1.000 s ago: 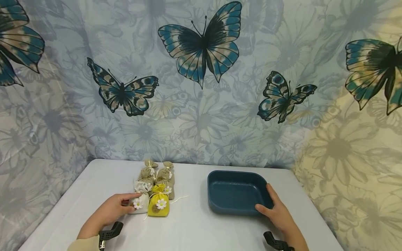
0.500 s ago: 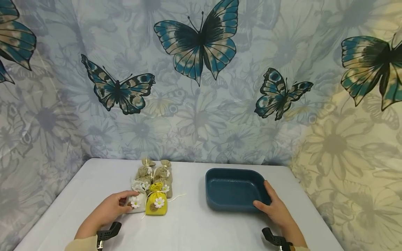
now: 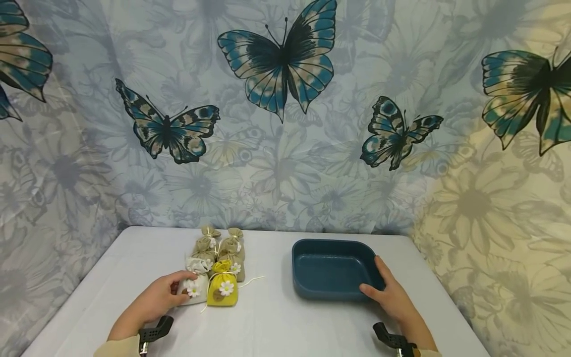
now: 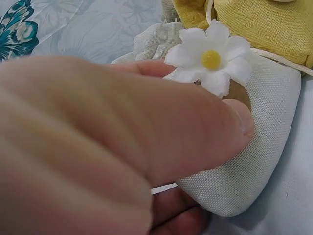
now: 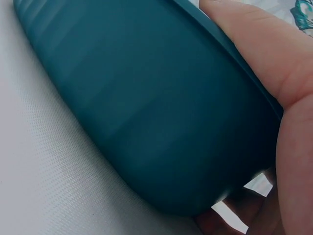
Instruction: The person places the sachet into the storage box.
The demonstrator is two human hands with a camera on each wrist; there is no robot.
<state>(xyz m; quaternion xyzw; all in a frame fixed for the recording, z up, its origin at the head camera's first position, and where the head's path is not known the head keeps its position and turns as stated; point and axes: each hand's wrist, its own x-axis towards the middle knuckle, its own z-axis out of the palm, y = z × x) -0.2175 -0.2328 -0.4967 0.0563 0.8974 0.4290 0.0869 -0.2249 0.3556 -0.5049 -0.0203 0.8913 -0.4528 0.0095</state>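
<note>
My left hand point(image 3: 156, 300) pinches the left edge of a white drawstring pouch point(image 3: 200, 293) with a daisy on its front. In the left wrist view the thumb presses the front of the white pouch point(image 4: 274, 117), while fingers show behind and below it. Touching its right side is a yellow pouch point(image 3: 229, 298), also with a daisy. Over on the right, my right hand point(image 3: 394, 300) grips the right end of a dark teal rectangular dish point(image 3: 330, 272). The right wrist view has the thumb along the rim of the dish point(image 5: 161, 98) and fingers round its end.
Behind the white and yellow pouches lie several beige pouches point(image 3: 232, 245) in two columns. A loose cord point(image 3: 254, 281) trails right from the group. White cloth covers the table point(image 3: 267, 322). A butterfly-print curtain point(image 3: 285, 183) hangs along its back and sides.
The head view has shifted slightly, so everything sits a little further left and higher than a second ago. Both hands keep their places on the white pouch and the dish.
</note>
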